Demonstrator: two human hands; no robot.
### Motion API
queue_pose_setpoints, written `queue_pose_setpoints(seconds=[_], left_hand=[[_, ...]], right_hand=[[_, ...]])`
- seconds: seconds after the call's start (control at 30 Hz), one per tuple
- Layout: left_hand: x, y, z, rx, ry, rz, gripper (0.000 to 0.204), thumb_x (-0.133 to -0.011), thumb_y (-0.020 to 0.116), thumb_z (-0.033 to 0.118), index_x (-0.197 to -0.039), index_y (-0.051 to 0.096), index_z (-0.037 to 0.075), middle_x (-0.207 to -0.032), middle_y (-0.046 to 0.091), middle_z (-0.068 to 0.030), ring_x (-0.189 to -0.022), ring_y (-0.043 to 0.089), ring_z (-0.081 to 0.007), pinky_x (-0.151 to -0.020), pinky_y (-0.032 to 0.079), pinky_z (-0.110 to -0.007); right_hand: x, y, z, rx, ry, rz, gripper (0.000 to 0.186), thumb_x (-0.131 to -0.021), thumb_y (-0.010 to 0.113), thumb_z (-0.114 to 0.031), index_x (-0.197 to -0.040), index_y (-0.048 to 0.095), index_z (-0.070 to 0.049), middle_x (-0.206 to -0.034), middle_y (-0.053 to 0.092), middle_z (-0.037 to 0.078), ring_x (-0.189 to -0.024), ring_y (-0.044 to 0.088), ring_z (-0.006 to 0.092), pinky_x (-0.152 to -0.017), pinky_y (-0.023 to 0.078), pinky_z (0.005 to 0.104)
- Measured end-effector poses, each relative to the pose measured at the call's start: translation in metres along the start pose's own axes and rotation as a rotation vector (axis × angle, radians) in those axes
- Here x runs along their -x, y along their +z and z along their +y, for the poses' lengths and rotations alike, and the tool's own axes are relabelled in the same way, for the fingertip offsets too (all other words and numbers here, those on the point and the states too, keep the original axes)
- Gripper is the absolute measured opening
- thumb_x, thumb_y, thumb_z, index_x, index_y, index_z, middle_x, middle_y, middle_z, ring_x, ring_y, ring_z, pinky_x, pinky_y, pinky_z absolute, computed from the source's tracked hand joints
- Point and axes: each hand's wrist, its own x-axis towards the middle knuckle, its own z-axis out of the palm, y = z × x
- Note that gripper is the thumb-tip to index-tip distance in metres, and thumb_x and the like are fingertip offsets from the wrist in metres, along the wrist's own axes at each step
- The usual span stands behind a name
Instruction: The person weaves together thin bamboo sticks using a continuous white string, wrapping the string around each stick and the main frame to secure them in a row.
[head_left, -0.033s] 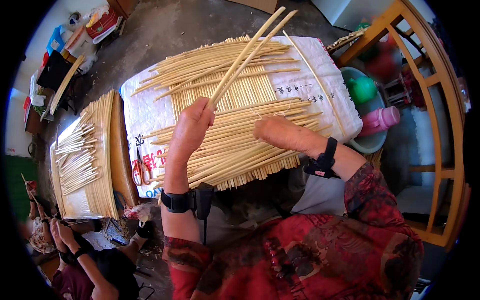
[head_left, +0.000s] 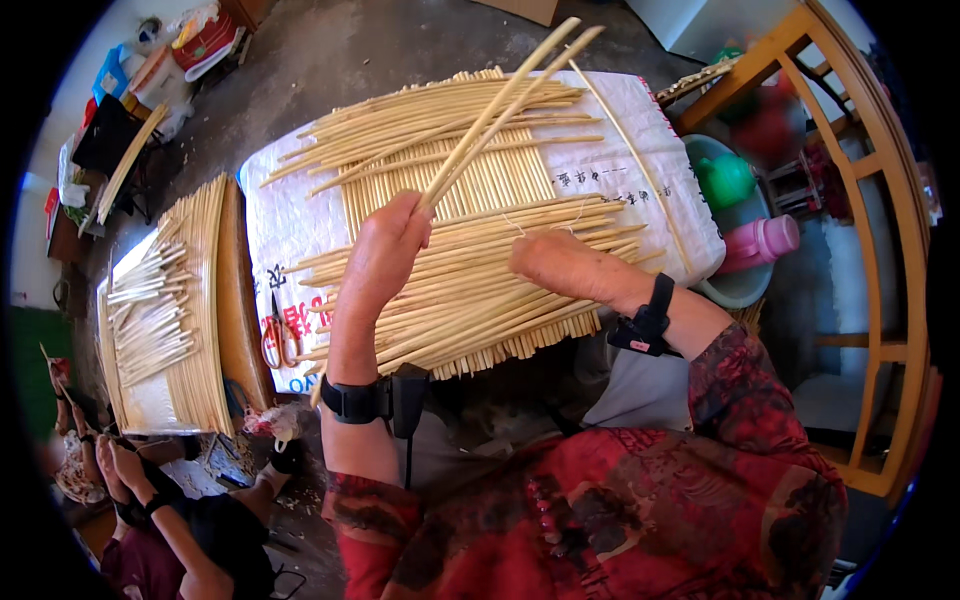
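Observation:
My left hand [head_left: 385, 245] is closed around the lower ends of two long pale stalks [head_left: 500, 115], which slant up and to the right over the work. Under them lies a mat of parallel stalks [head_left: 490, 178] set side by side. My right hand [head_left: 555, 262] is curled shut low over a loose bundle of stalks [head_left: 440, 300] on the mat's near part. Thin white thread [head_left: 517, 226] shows at that hand, apparently gripped in it; its fingertips are hidden. More loose stalks [head_left: 400, 125] lie across the mat's far part.
A printed white sack [head_left: 270, 210] covers the table. Scissors [head_left: 275, 340] lie at its left edge, and a single stalk [head_left: 640, 165] at its right. Left stands another board with stalks [head_left: 205, 300]. A basin [head_left: 750, 285] and wooden frame [head_left: 870, 200] stand right. Another person's hands [head_left: 120, 470] show lower left.
The upper ends of the two held stalks have shifted slightly right. Both my hands stay almost where they were.

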Motion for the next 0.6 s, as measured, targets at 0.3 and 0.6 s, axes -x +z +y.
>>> queue_pose_setpoints(seconds=[0.3, 0.6], left_hand=[[-0.005, -0.007, -0.019, 0.118, -0.038, -0.001, 0.023, -0.089, 0.047, 0.018, -0.074, 0.049, 0.000, -0.055, 0.046, -0.0053, -0.052, 0.043, -0.0146, -0.051, 0.038, -0.030], [-0.006, -0.020, -0.022, 0.087, -0.120, 0.059, 0.023, -0.088, 0.047, 0.017, -0.074, 0.049, -0.001, -0.055, 0.047, -0.0060, -0.051, 0.044, -0.0150, -0.050, 0.038, -0.031]], right_hand=[[-0.005, 0.010, 0.006, 0.105, 0.056, -0.180, 0.005, -0.065, 0.055, -0.007, -0.066, 0.059, -0.004, -0.070, 0.060, 0.015, -0.067, 0.060, 0.0309, -0.055, 0.047, 0.0392], [-0.074, -0.049, 0.035, -0.424, 0.310, 0.226, 0.014, -0.079, 0.055, -0.018, -0.076, 0.058, -0.004, -0.073, 0.060, 0.011, -0.066, 0.058, 0.0274, -0.060, 0.047, 0.0352]])
